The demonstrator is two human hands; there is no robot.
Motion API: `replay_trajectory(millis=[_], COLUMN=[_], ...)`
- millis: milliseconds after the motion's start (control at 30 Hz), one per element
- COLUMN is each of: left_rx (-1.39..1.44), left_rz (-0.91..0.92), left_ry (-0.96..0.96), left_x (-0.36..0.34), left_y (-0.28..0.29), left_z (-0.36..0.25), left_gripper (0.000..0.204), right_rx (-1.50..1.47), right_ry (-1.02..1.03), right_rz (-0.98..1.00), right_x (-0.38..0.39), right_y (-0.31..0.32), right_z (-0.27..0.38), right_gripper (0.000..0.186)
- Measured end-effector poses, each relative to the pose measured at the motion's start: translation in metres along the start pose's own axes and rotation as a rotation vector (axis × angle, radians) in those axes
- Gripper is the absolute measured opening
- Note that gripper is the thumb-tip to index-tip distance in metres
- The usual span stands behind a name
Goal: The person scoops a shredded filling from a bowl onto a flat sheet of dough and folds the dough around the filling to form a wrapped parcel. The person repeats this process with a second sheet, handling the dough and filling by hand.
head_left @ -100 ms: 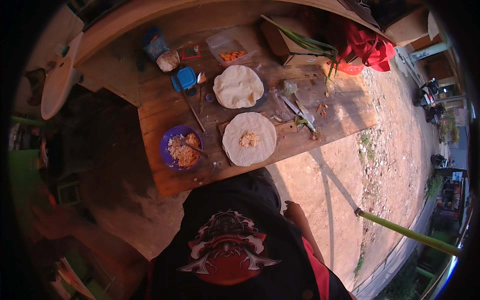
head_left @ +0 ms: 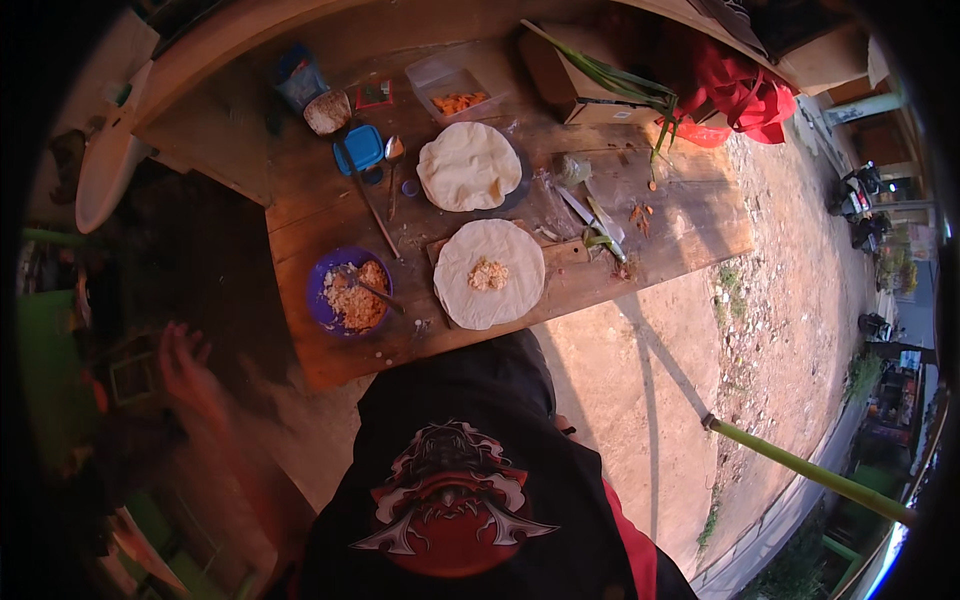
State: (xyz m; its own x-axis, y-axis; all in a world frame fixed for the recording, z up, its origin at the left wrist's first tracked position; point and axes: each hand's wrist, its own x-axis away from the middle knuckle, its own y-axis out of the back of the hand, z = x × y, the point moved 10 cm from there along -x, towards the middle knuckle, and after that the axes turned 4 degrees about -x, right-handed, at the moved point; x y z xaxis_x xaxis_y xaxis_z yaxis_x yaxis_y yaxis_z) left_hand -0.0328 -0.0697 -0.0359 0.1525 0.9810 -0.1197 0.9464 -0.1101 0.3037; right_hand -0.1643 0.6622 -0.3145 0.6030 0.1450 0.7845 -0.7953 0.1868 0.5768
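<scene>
My left hand is raised off the table's left side, in shadow and a little blurred. Its fingers are spread and nothing is in them. Only a sliver of my right hand shows past the edge of my black shirt; its fingers are hidden. In front of me a round flat dough wrapper lies on a wooden board, with a small heap of crumbly orange-white filling at its middle. Nearest to my left hand stands a purple bowl of the same filling, a spoon resting in it.
Behind lies a stack of wrappers. The wooden table also bears a blue lid, a long stick, a clear box with orange pieces, a knife and a cardboard box. A green pole stands at right.
My left hand has swung rightward and up, toward the table. My right hand has drawn in, mostly out of sight beside my shirt. The view has shifted slightly.
</scene>
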Motion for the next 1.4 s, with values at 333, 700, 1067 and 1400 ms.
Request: replay_trajectory(millis=[333,700,1067,1400], left_rx=[-0.090,-0.168,0.001,0.104], left_rz=[0.356,0.267,0.551,0.660], left_ry=[0.583,0.364,0.528,0.500], left_x=[0.163,0.191,0.185,0.184], left_y=[-0.106,-0.124,-0.141,-0.153], left_z=[0.130,0.077,0.102,0.101], left_gripper=[0.051,0.045,0.062,0.075], right_rx=[0.382,0.190,0.347,0.138], right_ry=[0.372,0.926,0.932,0.941], right_rz=[-0.209,-0.064,-0.281,-0.346], right_x=[-0.032,-0.012,-0.005,0.042], right_y=[0.216,0.174,0.118,0.141], right_z=[0.192,0.427,0.453,0.443], right_gripper=[0.020,0.049,0.015,0.018])
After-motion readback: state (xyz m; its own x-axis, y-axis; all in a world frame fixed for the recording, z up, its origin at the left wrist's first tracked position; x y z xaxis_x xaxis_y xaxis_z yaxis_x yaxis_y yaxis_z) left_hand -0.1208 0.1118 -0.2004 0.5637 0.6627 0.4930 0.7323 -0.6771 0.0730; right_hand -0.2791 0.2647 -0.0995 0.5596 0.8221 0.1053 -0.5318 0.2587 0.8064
